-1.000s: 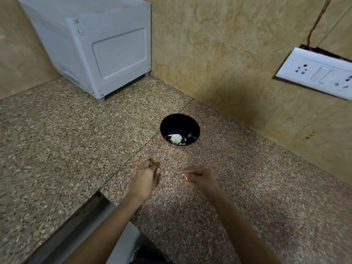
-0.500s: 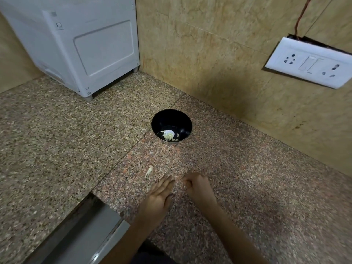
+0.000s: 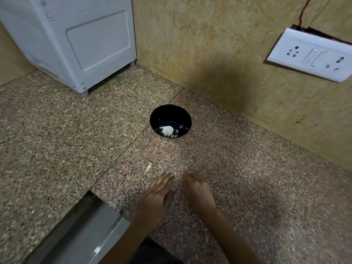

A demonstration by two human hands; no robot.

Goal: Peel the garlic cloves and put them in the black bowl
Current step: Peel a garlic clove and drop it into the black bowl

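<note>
The black bowl [image 3: 182,116] stands on the granite counter near the wall, with peeled garlic cloves [image 3: 167,131] and bits lying in its bottom. A pale scrap of garlic skin [image 3: 148,168] lies on the counter between the bowl and my hands. My left hand [image 3: 158,191] rests palm down just below that scrap, fingers stretched out, holding nothing. My right hand [image 3: 198,189] sits beside it with its fingers curled under. The small white garlic piece seen at its fingertips a second ago is hidden now.
A white appliance [image 3: 76,44] stands on feet in the back left corner. A white socket plate [image 3: 312,54] hangs loose on the tiled wall at right. The counter's front edge and a steel strip [image 3: 82,235] run at lower left.
My left hand let the garlic skin scrap drop on the counter and opened flat. Both hands drew back from the bowl toward me.
</note>
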